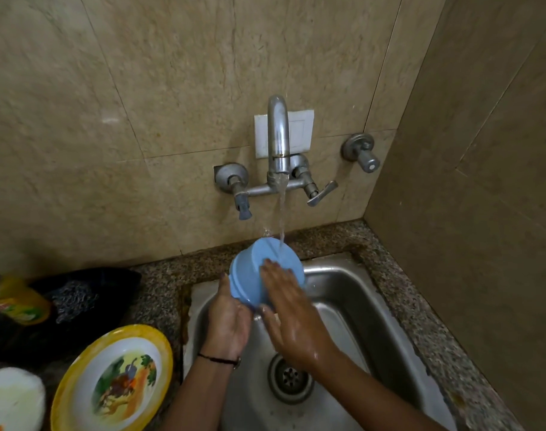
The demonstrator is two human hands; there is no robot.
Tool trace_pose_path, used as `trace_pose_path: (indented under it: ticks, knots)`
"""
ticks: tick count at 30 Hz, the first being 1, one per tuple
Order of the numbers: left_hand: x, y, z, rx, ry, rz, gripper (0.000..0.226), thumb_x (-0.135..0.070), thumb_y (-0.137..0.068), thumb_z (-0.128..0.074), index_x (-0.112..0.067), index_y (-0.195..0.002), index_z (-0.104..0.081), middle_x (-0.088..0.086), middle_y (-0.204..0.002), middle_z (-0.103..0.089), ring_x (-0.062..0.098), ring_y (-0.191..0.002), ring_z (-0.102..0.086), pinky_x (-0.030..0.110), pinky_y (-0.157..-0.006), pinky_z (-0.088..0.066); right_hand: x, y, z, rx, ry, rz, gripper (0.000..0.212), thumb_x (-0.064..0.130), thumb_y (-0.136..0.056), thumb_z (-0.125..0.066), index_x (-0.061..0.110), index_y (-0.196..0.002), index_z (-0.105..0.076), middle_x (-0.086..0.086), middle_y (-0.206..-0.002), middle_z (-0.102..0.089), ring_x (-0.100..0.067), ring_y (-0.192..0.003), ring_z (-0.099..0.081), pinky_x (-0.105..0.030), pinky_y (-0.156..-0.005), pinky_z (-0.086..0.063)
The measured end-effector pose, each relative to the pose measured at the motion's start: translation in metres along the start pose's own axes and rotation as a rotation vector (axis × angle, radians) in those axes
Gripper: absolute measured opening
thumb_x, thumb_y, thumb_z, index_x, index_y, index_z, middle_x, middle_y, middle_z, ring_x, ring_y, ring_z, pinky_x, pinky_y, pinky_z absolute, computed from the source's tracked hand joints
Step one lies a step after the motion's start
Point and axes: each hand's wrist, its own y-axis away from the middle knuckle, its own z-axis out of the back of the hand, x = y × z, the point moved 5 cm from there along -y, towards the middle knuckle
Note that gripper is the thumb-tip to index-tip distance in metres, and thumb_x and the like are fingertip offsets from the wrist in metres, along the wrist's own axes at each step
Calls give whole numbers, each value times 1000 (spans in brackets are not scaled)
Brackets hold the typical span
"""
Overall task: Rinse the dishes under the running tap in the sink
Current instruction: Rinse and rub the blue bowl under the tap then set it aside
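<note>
Above the sink [374, 293], the left hand [226, 318] clamps the blue bowl's [250, 269] rim under the tap [278, 141] stream; the right hand [292, 309] lies flat, fingers apart, against it; light, stiff, probably slippery wet

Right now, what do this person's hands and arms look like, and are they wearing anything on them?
Both forearms are bare, with no sleeves in view. The left hand has a thin dark band around its wrist. The right hand wears nothing visible and glistens with water. No gloves on either.
</note>
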Motion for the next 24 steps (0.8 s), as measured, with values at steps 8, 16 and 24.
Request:
trace_pose_path:
  ticks: [8, 16, 24]
  knots:
    - [-1, 6, -18, -33, -481, -153, 29, -34, -102, -39, -16, -99, -62, 15, -111, -63, 23, -98, -59, 49, -99, -45, -21, -55, 20, 17, 182, 43, 40, 33, -92, -40, 12, -117, -64, -5, -119, -66, -22, -110, -58, -35, -100, -39]
    - [-8, 8, -39, -33, -325, -219, 37, -40, -99, -43, -15, -116, -63, 11, -104, -73, 19, -86, -72, 30, -62, -55, -80, -33, 24, -17, -965, -1111, 50, 54, -95, -38, 12, -103, -63, -12, -98, -68, -32, -92, -64, -47, -88, -51]
    - [-13, -2, -61, 174, -600, -328, 35, -31, -86, -63, -14, -116, -61, 9, -106, -70, 25, -93, -68, 32, -72, -56, -59, 18, 16, 194, -774, -1040, 55, 53, -97, -33, 12, -94, -69, -8, -81, -75, -20, -78, -72, -39, -63, -60]
